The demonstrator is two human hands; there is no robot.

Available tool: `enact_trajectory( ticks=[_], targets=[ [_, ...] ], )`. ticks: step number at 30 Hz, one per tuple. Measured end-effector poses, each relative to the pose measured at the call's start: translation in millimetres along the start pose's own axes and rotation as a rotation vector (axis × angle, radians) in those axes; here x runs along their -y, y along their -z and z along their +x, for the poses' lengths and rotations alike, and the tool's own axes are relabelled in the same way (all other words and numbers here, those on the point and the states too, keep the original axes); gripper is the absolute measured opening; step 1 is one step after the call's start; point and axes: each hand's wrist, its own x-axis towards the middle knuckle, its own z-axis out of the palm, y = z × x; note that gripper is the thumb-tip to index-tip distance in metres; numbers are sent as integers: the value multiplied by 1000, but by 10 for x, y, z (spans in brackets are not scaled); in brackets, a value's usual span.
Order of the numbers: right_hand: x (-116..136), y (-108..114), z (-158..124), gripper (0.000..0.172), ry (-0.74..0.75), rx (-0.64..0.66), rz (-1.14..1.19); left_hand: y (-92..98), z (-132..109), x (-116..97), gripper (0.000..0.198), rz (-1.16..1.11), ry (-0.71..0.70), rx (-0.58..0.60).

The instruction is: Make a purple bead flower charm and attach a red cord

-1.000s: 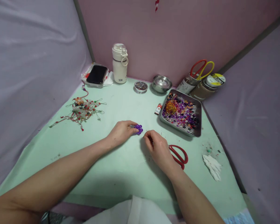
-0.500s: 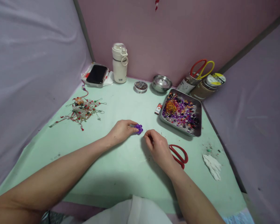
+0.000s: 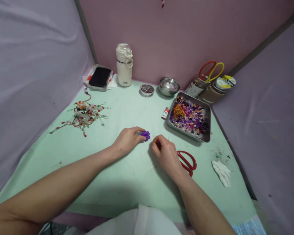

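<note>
A small cluster of purple beads point(image 3: 145, 135) is pinched between the thumb and fingers of my left hand point(image 3: 129, 140), above the middle of the table. Just to the right, my right hand point(image 3: 163, 149) is closed, thumb against fingertips, a short gap away from the beads. Whatever those fingertips hold, perhaps something thin, is too small to make out. Beside my right wrist lie red-handled scissors point(image 3: 189, 162), their blades hidden under the hand and forearm.
A metal tray point(image 3: 186, 133) of mixed beads stands at right, with a lighter-like red-and-white item point(image 3: 165, 113) beside it. Along the back are a phone point(image 3: 100, 77), a bottle point(image 3: 124, 68), a thread spool point(image 3: 147, 90), a metal bowl point(image 3: 169, 87) and jars point(image 3: 217, 91). Beaded strings point(image 3: 87, 114) lie left; crumpled tissue point(image 3: 221, 173) right.
The bead cluster has turned slightly in my left hand's fingers. My right hand stays closed in nearly the same place. The whole view has shifted a little.
</note>
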Motion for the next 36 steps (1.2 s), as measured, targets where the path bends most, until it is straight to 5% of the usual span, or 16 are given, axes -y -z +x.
enact_trajectory(
  ticks=[13, 36],
  targets=[
    [-23, -51, -7, 14, 151, 83, -118, 44, 40, -24, 34, -38, 18, 41],
    [-17, -59, 40, 13, 10, 2, -53, 13, 6, -37, 35, -6, 12, 23]
  ],
)
